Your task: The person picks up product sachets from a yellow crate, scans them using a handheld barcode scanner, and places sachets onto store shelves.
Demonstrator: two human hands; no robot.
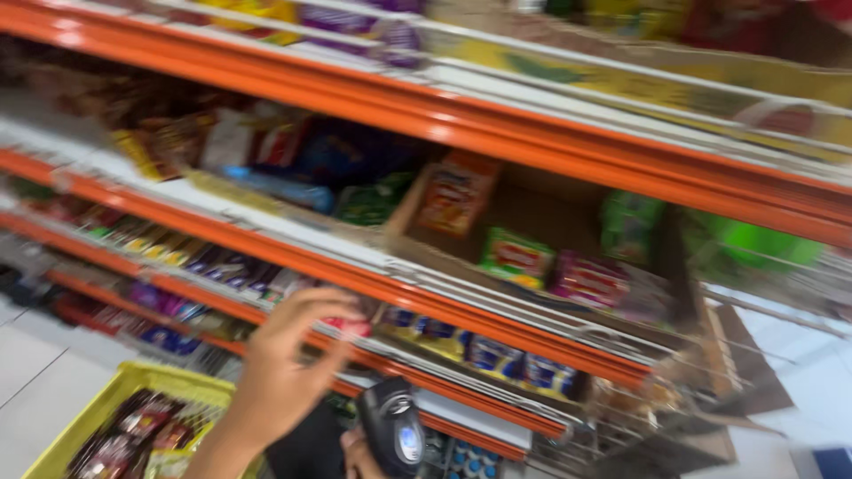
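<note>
Scanner point(395, 428) gripped in right hand point(357, 457); left hand point(288, 359) pinches red packet point(348, 326) at orange shelf point(373, 284).

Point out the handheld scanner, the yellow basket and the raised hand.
handheld scanner point(395, 428), head view, on its dark body.
yellow basket point(133, 380), head view, on its top rim.
left hand point(284, 359), head view, on the back of the hand.
</note>
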